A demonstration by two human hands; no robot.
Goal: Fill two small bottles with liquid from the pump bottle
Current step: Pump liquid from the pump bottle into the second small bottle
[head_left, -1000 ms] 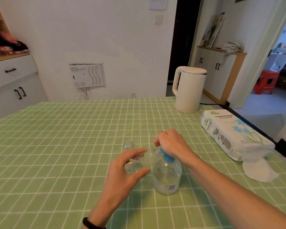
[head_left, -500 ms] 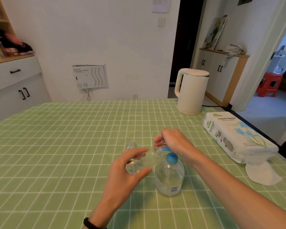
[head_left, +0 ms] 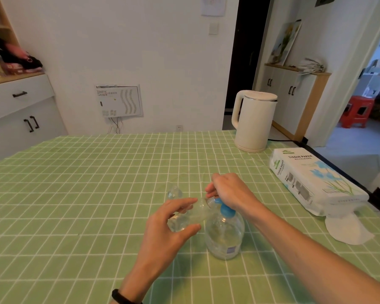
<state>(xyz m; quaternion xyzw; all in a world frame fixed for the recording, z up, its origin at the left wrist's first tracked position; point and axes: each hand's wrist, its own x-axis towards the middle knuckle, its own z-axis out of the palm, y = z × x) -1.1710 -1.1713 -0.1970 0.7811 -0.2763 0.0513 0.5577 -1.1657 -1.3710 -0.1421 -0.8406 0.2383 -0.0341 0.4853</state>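
My left hand (head_left: 171,229) pinches a small bottle (head_left: 188,217) lying tilted, its mouth aimed right at the pump spout, near the counter's (head_left: 75,194) middle. My right hand (head_left: 230,193) is curled over the pump bottle's (head_left: 225,235) blue head, hiding the spout. A second small bottle (head_left: 174,192) stands behind, hard to make out.

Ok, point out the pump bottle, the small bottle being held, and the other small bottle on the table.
pump bottle (head_left: 225,235): head view, clear body below the blue collar.
held small bottle (head_left: 184,218): head view, clear body between the left hand's fingers.
other small bottle (head_left: 174,192): head view, rounded top.
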